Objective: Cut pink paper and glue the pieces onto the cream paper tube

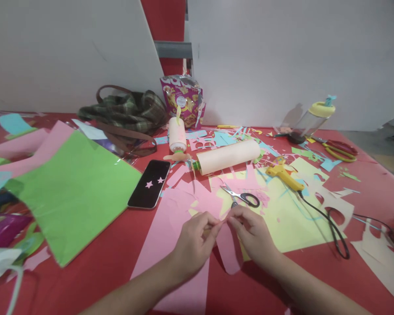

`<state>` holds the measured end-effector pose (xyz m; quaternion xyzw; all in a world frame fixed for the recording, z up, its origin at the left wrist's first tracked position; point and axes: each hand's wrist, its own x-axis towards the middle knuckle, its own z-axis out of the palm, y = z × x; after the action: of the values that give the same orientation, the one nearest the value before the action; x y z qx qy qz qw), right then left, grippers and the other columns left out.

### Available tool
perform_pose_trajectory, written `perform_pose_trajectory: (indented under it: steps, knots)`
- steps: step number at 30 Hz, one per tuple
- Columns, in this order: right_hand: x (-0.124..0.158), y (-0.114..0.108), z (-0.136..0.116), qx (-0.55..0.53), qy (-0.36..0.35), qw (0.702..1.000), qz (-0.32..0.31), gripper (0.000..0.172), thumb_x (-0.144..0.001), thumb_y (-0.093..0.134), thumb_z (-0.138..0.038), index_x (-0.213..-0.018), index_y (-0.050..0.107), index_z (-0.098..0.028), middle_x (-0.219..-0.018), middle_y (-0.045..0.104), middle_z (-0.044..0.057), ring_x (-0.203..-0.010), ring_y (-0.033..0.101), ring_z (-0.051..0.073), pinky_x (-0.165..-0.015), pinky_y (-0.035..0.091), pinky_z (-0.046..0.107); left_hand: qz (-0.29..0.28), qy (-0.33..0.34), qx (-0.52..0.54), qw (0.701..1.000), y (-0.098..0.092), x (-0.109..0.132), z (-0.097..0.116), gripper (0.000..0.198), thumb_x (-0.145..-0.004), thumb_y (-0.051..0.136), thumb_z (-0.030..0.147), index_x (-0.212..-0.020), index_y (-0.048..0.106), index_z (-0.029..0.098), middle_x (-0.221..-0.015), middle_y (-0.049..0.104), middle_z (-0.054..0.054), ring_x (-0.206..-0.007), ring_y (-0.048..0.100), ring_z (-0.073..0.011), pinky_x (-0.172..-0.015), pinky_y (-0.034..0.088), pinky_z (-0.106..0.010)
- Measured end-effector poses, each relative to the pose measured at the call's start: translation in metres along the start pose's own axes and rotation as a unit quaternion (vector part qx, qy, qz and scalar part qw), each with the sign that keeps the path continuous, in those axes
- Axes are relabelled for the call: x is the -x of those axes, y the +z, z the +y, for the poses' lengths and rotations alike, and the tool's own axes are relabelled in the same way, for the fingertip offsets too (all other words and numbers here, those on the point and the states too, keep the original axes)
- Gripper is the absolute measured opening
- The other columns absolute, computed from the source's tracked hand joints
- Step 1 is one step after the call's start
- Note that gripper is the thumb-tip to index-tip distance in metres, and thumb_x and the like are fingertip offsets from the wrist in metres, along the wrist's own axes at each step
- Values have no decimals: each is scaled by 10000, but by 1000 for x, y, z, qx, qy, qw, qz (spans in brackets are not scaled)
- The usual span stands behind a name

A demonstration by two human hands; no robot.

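My left hand (195, 240) and my right hand (256, 236) meet at the front middle of the table, fingertips pinched together on a piece of pink paper (229, 253). Its rounded lower end shows below my hands; the fingers cover much of the upper part. Just beyond the right hand lie small scissors (238, 195) with black handles, blades slightly apart. A large pink sheet (174, 245) is spread under my left hand. To the left, two pink paper stars (149, 184) rest on a dark-screened phone (144, 192).
A green sheet (79, 192) lies left. Paper-wrapped cylinders, one lying (230, 156) and one upright (177, 134), are behind. Right are a corded yellow glue gun (286, 176), paper scraps, red-and-yellow-handled scissors (341, 149) and a clear bottle (310, 122). A snack bag (184, 100) stands at the back.
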<state>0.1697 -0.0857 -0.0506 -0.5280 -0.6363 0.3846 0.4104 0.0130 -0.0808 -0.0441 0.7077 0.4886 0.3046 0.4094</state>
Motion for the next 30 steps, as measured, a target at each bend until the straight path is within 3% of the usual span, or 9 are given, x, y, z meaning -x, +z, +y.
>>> perform_pose_trajectory:
  steps: [4,9,13,15,17,19,22,25,30]
  knots:
    - [-4,-2,0,-79,10,997,-14,114,-771,480,-193,-666,526,-188,-713,489,15,-691,486,136,-649,403,265,-63,-6,141,988,-2,0,3,261,-832,362,350,-804,524,147,-719,564,-26,-660,515,-129,-611,397,-230]
    - [-3,-1,2,-258,51,963,-63,156,-723,570,-317,-636,549,-191,-929,393,35,-819,475,145,-644,437,249,-157,-65,339,925,0,-4,7,215,-843,381,302,-971,495,171,-939,539,-50,-873,495,-149,-767,374,-266]
    - [1,2,3,-357,82,922,-128,176,-693,600,-359,-637,560,-197,-1019,387,21,-596,499,74,-506,443,229,-232,-111,422,869,6,-6,2,153,-799,475,282,-822,530,141,-770,517,-23,-715,490,-115,-671,373,-239]
    - [1,3,3,-361,74,921,-123,192,-676,613,-381,-626,569,-201,-989,426,28,-730,524,125,-597,459,253,-243,-132,437,856,8,-6,-2,154,-763,527,273,-712,517,128,-673,473,5,-636,460,-96,-614,353,-219]
    - [0,3,2,-351,60,928,-112,205,-658,627,-394,-604,576,-203,-919,464,40,-933,468,180,-748,431,287,-236,-151,437,855,9,-6,-4,171,-721,578,260,-658,496,123,-634,432,23,-616,432,-87,-587,328,-204]
    - [-2,3,1,-336,59,935,-102,200,-664,620,-401,-630,588,-206,-903,479,47,-989,432,193,-793,406,298,-211,-167,435,859,8,-6,-4,190,-694,604,255,-641,476,125,-620,409,33,-597,402,-78,-560,305,-191]
    - [-4,1,3,-302,64,950,-44,224,-731,534,-425,-752,591,-209,-901,491,48,-887,481,173,-737,417,281,-135,-175,423,879,7,-7,-2,220,-701,592,263,-616,435,136,-593,395,44,-549,357,-65,-517,280,-182]
    - [-3,-1,7,-292,65,954,-10,267,-782,441,-441,-860,550,-210,-770,515,22,-669,517,129,-625,435,261,-47,-172,387,905,5,-10,-1,223,-717,566,274,-608,420,145,-577,400,41,-541,366,-73,-517,296,-191]
    - [-2,-2,5,-168,96,981,17,127,-727,550,-315,-744,534,-191,-605,510,-19,-541,513,108,-493,420,215,-12,-149,296,943,3,-12,-2,199,-734,536,269,-615,433,147,-581,410,38,-541,372,-78,-521,312,-193]
